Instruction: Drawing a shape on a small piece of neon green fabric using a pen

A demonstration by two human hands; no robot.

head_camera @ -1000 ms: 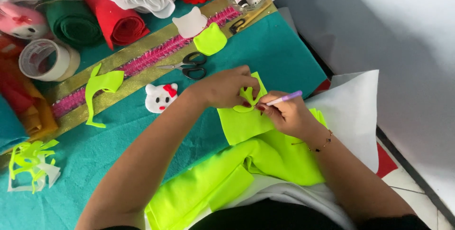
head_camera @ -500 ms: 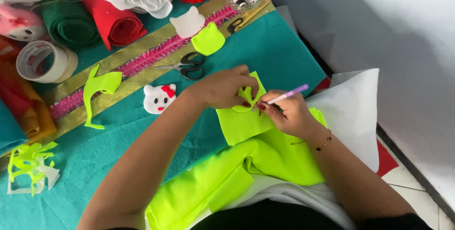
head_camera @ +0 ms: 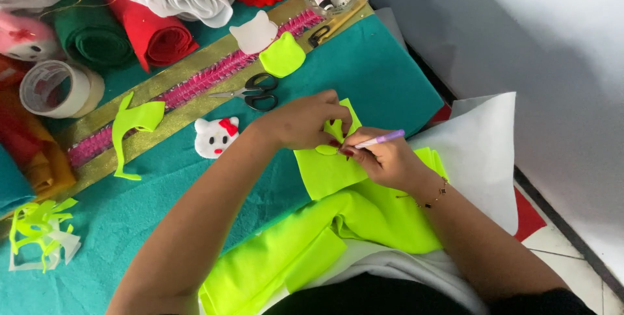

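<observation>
My left hand [head_camera: 305,120] presses a small lime-green cut-out shape [head_camera: 327,149] flat onto a sheet of neon-yellow felt [head_camera: 325,172], its fingers bent over the shape. My right hand [head_camera: 390,159] grips a purple pen [head_camera: 383,138] whose tip meets the felt at the edge of that shape. The felt sheet runs down toward my lap in folds [head_camera: 292,250] and lies partly over the teal cloth [head_camera: 364,68] covering the table.
Black-handled scissors [head_camera: 250,91], a white cat-face piece with a red bow [head_camera: 214,136], lime cut-outs [head_camera: 133,123] and a gold-and-pink ribbon strip [head_camera: 188,88] lie beyond my hands. Felt rolls [head_camera: 149,26], a tape roll [head_camera: 55,88] and white felt [head_camera: 481,152] surround them.
Both hands stay on the felt; the pen has shifted slightly along the shape's edge. Nothing else has moved.
</observation>
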